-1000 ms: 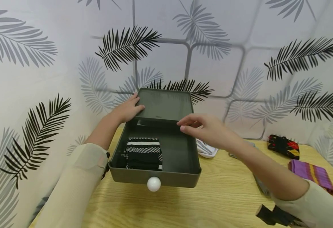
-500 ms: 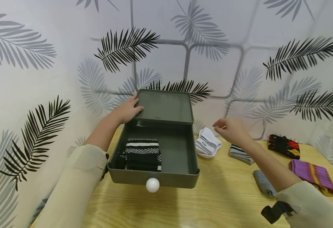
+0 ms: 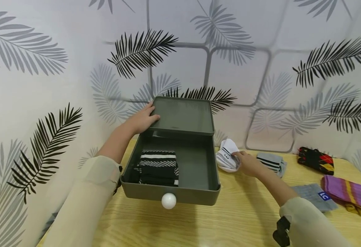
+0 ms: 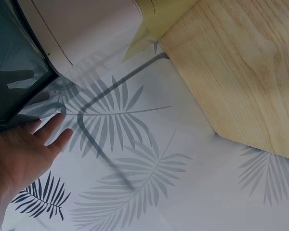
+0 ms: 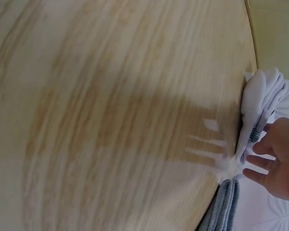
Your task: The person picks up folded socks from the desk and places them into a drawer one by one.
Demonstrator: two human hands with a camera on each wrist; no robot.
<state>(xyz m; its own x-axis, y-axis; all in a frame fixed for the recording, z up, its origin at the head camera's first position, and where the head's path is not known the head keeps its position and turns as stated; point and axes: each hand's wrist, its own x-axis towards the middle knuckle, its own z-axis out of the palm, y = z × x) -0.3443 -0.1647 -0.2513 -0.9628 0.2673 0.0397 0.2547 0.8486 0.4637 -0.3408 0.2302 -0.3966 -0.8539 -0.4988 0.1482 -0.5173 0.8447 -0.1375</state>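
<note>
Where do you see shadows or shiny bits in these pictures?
Right wrist view: a finger-striped shadow on the wooden table; head view: another shadow in front of the gray box; left wrist view: the left hand mirrored in a shiny dark surface.

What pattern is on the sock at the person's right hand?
The sock is white with dark stripes, clearest in the head view.

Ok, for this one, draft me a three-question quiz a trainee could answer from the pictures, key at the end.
1. True or false: the black-and-white folded bundle lies inside the open drawer.
2. Which of these is the right hand nearest to?
A) purple bundle
B) white bundle
C) red-and-black argyle bundle
3. Which hand touches the flat dark grey top behind the drawer?

Key: 1. True. 2. B. 3. The left hand.
</note>
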